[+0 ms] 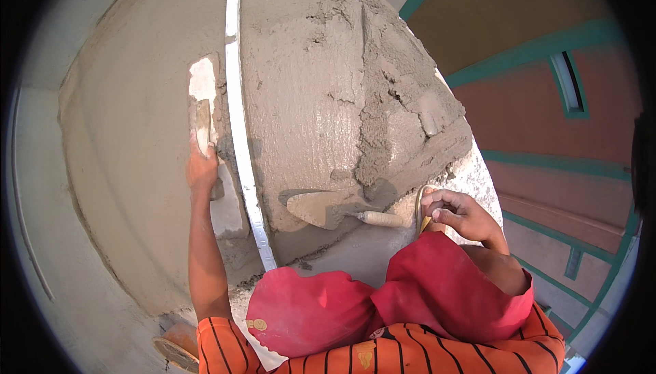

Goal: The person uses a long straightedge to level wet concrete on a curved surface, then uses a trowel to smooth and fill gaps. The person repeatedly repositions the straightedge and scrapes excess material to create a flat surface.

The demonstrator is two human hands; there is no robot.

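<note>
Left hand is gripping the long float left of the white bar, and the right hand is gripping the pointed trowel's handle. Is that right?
Not quite: the right hand isn't gripping the pointed trowel. The head view shows the trowel's handle apart from it. The left hand does grip the long float, left of the white bar.

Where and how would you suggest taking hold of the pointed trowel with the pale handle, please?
The pointed trowel is probably best gripped around its pale, rounded handle, coming from the right: the handle's free end points toward the right hand, which seems empty, while the flat blade's tip points left, over grey mortar.
</note>
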